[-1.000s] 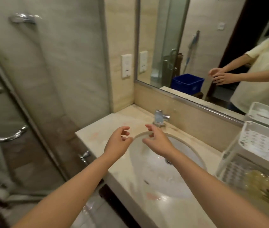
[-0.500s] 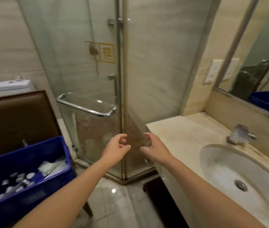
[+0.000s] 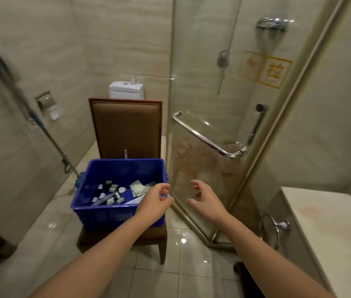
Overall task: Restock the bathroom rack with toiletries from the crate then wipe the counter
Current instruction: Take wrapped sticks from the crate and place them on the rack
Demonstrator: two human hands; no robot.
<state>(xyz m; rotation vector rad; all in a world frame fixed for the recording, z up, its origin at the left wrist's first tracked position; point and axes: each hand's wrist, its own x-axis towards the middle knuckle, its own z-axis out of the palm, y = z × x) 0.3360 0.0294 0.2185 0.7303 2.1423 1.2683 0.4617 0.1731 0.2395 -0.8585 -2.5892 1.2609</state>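
Note:
A blue plastic crate stands on the seat of a brown chair. Inside lie several small toiletry bottles and pale sachets. My left hand hovers over the crate's near right corner, fingers loosely curled and holding nothing. My right hand floats to the right of the crate, in front of the shower glass, also empty with loosely bent fingers. A corner of the beige counter shows at the right edge. The rack is out of view.
A glass shower enclosure with a chrome handle stands right of the chair. A white toilet tank sits behind the chair. A mop leans on the left wall. Glossy floor tiles lie below.
My view has swung left from the sink and mirror to the crate on the chair. Both hands stayed raised and empty in front of me, now reaching near the crate.

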